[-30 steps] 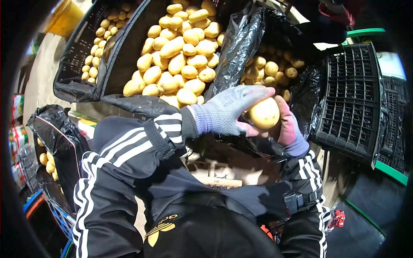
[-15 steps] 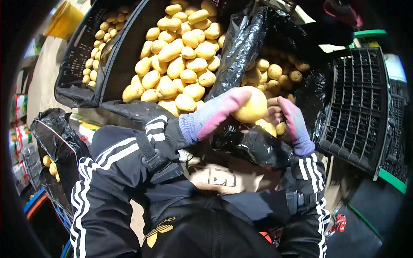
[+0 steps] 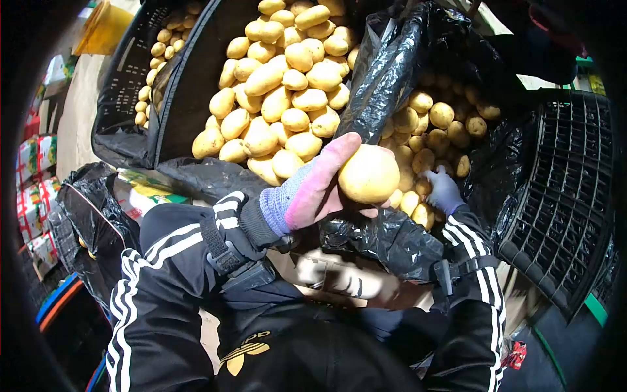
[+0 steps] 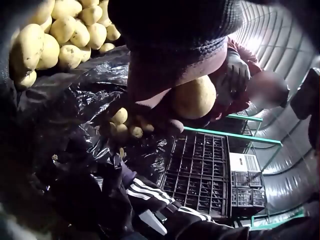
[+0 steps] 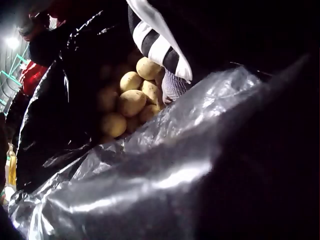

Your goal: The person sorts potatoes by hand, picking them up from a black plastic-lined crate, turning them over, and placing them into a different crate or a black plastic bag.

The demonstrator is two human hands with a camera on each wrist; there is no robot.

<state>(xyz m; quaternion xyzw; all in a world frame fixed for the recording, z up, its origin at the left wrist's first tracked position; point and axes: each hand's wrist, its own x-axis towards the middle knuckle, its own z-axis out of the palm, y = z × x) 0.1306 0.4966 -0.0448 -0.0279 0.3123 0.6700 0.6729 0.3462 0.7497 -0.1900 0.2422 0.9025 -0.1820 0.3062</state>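
Observation:
My gloved left hand (image 3: 317, 186) grips a large round potato (image 3: 369, 175), thumb along its top and fingers beneath. In the left wrist view the same potato (image 4: 196, 97) shows beside the glove. Lower and to the right, my gloved right hand (image 3: 445, 192) reaches down among smaller potatoes (image 3: 441, 116) in a container lined with black plastic (image 3: 392, 238). Its fingertips are right at one of these potatoes, partly hidden, and I cannot tell whether they pinch it. In the right wrist view, plastic and a striped sleeve (image 5: 159, 50) cover most of that hand.
A black crate heaped with larger potatoes (image 3: 274, 101) stands to the left, with another crate of small potatoes (image 3: 157, 63) beyond it. Black lattice crates (image 3: 565, 196) stand at the right. A yellow bucket (image 3: 104, 29) is at the far left. Another person (image 4: 235, 75) is near the crates.
My right hand has left the large potato and moved down into the plastic-lined container. The left hand keeps the potato and has shifted slightly left and turned.

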